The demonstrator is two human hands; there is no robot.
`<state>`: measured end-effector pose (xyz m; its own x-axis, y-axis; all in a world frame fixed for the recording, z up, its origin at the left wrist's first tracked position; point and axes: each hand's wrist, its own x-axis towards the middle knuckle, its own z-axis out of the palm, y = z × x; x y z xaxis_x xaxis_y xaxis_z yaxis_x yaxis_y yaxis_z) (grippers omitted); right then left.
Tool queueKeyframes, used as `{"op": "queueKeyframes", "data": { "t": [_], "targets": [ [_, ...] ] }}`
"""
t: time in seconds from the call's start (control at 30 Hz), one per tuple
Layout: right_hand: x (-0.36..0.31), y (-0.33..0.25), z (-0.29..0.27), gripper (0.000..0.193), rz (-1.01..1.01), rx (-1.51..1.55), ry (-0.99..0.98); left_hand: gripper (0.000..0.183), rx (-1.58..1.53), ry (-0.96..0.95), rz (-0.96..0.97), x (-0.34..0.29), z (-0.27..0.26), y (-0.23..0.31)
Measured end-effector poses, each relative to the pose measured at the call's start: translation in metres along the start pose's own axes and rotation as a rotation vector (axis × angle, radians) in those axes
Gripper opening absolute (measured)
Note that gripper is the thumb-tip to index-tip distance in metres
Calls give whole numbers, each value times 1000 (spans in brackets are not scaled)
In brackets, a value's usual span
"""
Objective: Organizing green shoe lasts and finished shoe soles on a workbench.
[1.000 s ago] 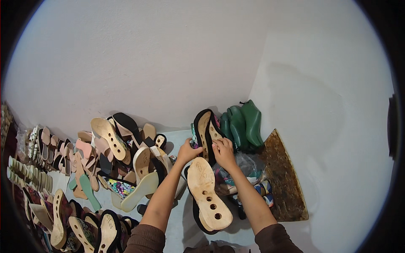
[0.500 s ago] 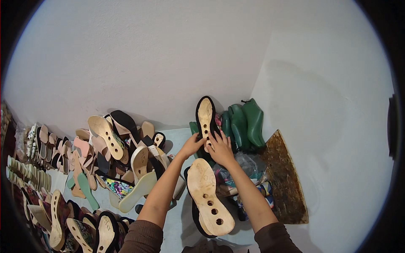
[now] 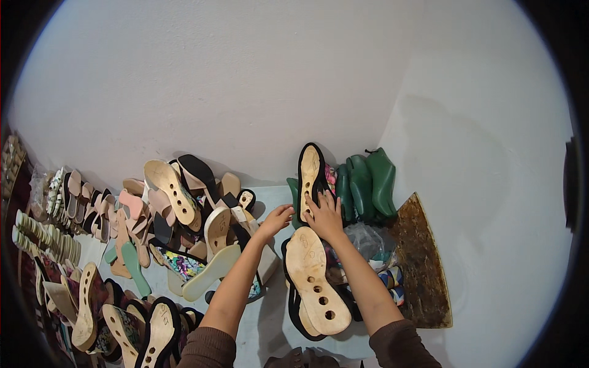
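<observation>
A wedge sandal (image 3: 311, 161) with a black edge stands upright near the wall, its pale wooden underside and row of holes facing me. My right hand (image 3: 326, 216) lies on its lower part, fingers spread. Just left of it, my left hand (image 3: 278, 221) is empty, its fingers loosely bent and apart from the sandal. Below the hands is another pair of wooden-soled sandals (image 3: 310, 267), one overlapping the other. Right of the upright sandal stand several green shoe lasts (image 3: 362, 187); another green piece (image 3: 294, 196) shows at its left.
A heap of mixed sandals (image 3: 178, 208) and soles lies to the left. More wooden-soled sandals (image 3: 161, 334) fill the lower left. Clear plastic bags (image 3: 371, 242) sit beside my right forearm, next to a brown, stained board (image 3: 420, 264) against the right wall.
My left hand has come off the upright sandal and moved a little left. My right hand stays on it. The whole view has shifted slightly.
</observation>
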<state>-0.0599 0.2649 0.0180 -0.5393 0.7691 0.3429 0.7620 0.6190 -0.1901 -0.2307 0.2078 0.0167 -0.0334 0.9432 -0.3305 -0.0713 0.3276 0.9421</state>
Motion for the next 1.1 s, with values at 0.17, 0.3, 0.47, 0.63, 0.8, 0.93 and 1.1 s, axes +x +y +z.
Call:
{"op": "queueKeyframes", "data": {
  "t": [0.17, 0.3, 0.47, 0.63, 0.8, 0.93, 1.1],
  "targets": [
    [-1, 3, 1, 52, -61, 5, 95, 59, -59, 47, -18, -8, -2, -7],
    [-3, 2, -3, 52, -97, 22, 69, 63, -109, 26, -31, -2, 0, -10],
    [1, 1, -5, 49, -97, 54, 71, 65, -69, 9, -28, 4, 7, -5],
    [2, 5, -6, 43, -67, 139, 102, 65, -50, 45, -1, -5, -3, -11],
    [-25, 6, -18, 37, 166, 805, 277, 64, -267, 115, 147, -57, -1, -25],
    [-86, -12, -29, 42, 404, 1466, 190, 63, -426, 247, 212, -109, 20, -73],
    [-187, -18, 5, 51, 487, 1780, -68, 66, -410, 273, 185, -158, 65, -136]
  ]
}}
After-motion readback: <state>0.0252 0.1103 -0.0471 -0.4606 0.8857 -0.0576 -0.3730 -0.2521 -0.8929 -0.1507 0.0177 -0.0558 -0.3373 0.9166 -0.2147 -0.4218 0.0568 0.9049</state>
